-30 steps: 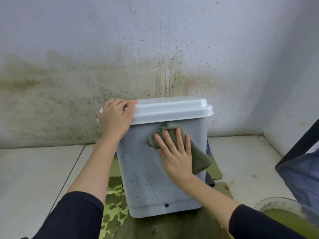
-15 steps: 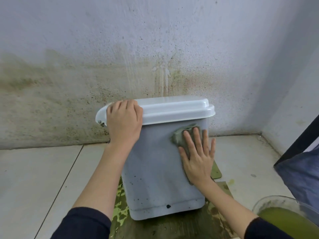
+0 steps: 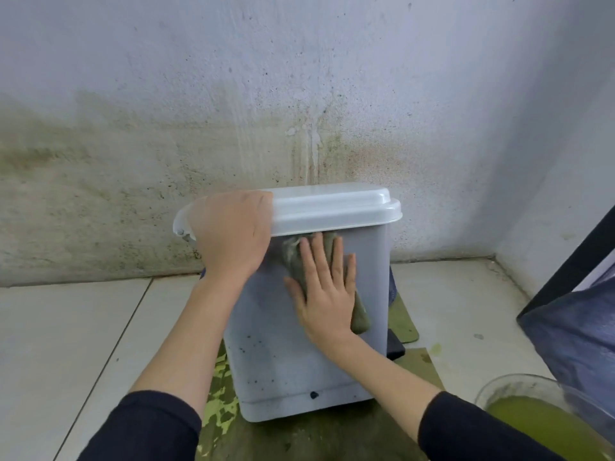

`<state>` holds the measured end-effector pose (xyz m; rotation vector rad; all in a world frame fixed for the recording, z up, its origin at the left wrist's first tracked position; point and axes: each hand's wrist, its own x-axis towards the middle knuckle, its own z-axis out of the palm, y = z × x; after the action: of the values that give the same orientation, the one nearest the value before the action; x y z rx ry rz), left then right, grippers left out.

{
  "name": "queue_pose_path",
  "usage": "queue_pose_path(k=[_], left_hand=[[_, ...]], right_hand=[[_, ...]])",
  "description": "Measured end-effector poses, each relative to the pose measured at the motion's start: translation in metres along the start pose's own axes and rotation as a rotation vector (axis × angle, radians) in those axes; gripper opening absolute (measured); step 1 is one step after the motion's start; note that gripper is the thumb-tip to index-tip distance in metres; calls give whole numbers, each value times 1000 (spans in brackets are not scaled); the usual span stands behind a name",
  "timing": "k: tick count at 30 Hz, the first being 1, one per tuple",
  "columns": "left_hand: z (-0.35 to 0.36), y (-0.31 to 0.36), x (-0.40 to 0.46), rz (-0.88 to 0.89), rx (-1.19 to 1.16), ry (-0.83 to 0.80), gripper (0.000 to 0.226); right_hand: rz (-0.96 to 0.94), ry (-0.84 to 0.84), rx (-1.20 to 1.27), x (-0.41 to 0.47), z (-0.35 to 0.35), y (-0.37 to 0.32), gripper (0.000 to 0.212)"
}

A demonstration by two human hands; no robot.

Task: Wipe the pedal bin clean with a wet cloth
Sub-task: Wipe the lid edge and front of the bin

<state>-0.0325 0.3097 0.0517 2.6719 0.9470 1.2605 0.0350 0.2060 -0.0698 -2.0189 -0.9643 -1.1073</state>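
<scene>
Stained, speckled wall (image 3: pixel 199 144) meets pale floor tiles (image 3: pixel 66 327) behind a grey bin (image 3: pixel 286 367) standing on a green mat (image 3: pixel 299 437). Left hand (image 3: pixel 233 234) grips the lid (image 3: pixel 332 207); right hand (image 3: pixel 326 294), fingers (image 3: pixel 337 257) spread flat, presses the cloth (image 3: pixel 361 317) against the bin's side. Bowl (image 3: pixel 509 387) of green water sits near right.

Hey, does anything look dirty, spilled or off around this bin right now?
Yes. Dark specks dot the lower front of the pedal bin, below the cloth under the right hand. The bin leans toward the camera, steadied by the left hand. The wall is stained greenish-brown, and the bowl holds murky green water.
</scene>
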Motion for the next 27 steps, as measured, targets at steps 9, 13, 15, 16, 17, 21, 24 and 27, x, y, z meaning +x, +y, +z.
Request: queue_pose_path(k=[9, 13, 15, 16, 17, 21, 24, 27], left_hand=[[1, 18, -12, -129, 41, 24, 36], [0, 17, -13, -120, 12, 22, 37], [-1, 15, -15, -115, 10, 20, 38], [-1, 15, -15, -115, 12, 21, 39], [-1, 14, -14, -113, 15, 21, 41], [2, 13, -11, -106, 26, 20, 44], [5, 12, -9, -117, 38, 17, 42], [6, 11, -8, -112, 57, 7, 43]], right_hand=[[178, 50, -4, -32, -15, 67, 55], [-66, -156, -84, -142, -14, 70, 59], [-397, -350, -181, -198, -22, 77, 68], [-488, -399, -204, -210, -26, 80, 73], [-540, -426, -213, -211, -27, 83, 77], [-509, -378, -123, -154, -26, 67, 71], [-160, -194, 26, -79, -16, 30, 72], [29, -30, 16, -33, -1, 1, 80]])
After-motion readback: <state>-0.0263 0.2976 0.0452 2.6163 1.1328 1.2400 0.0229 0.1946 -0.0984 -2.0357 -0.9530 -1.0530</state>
